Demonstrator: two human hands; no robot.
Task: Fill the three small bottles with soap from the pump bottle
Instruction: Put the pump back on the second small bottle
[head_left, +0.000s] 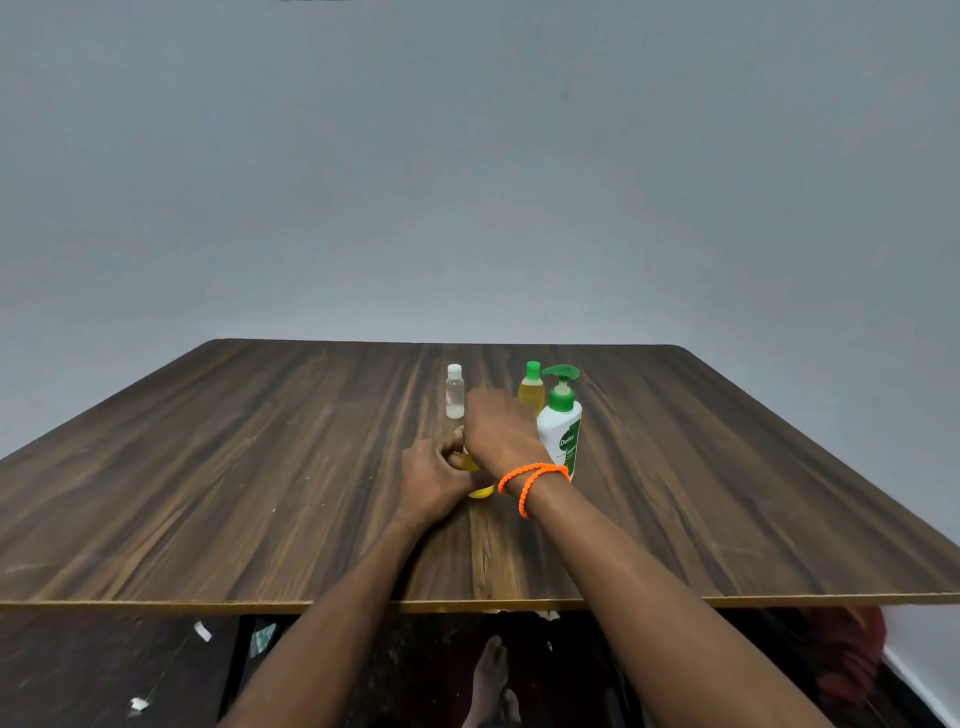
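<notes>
While my left hand (434, 480) grips the yellow bottle (480, 488) and my right hand (498, 431) closes over its top, the clear bottle (455, 397) looks nearly empty, the green-capped one (532, 387) filled.

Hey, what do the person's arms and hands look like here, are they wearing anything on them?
Both forearms are bare, with no sleeves showing anywhere in the head view. The left hand shows no ring, watch or band. The right hand has an orange braided band at the wrist, wrapped round so that two loops show side by side. No gloves are worn on either hand.
</notes>
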